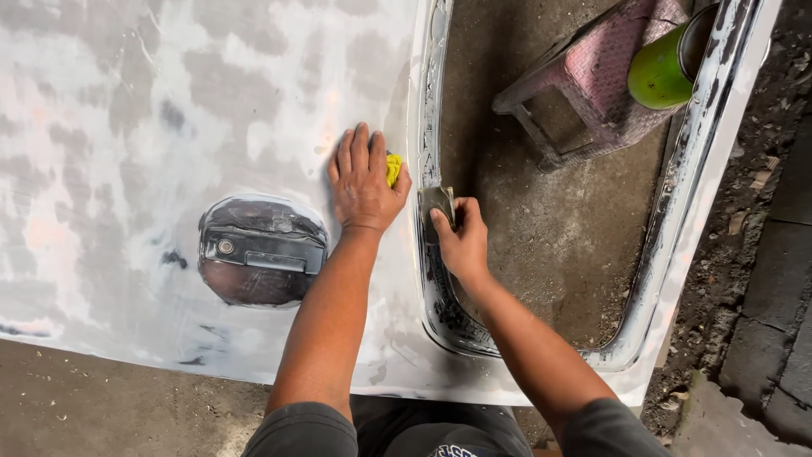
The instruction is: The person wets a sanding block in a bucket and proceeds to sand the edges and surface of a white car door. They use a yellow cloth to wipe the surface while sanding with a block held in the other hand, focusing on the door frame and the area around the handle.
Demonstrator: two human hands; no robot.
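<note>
A person is looking down over a white car door panel (pixel 169 127), patched with grey filler and lying flat above the dirt floor (pixel 558 220). The left hand (pixel 364 182) is pressing flat on the panel near the window opening, fingers spread, with a small yellow sponge or cloth (pixel 394 168) tucked under the thumb side; it is looking soft and light, easy to squeeze. The right hand (pixel 461 241) is pinching a small grey rectangular piece (pixel 435 203), probably sandpaper or a thin scraper, against the inner edge of the window frame (pixel 427 127); it is appearing thin, best held by its lower edge as now. The panel is seeming stiff and broad, awkward to lift. A dark recessed door handle (pixel 262 251) is sitting left of the forearm. A pink plastic stool (pixel 592 85) and a green spray can (pixel 664 72) are lying beyond, well apart from the hands.
</note>
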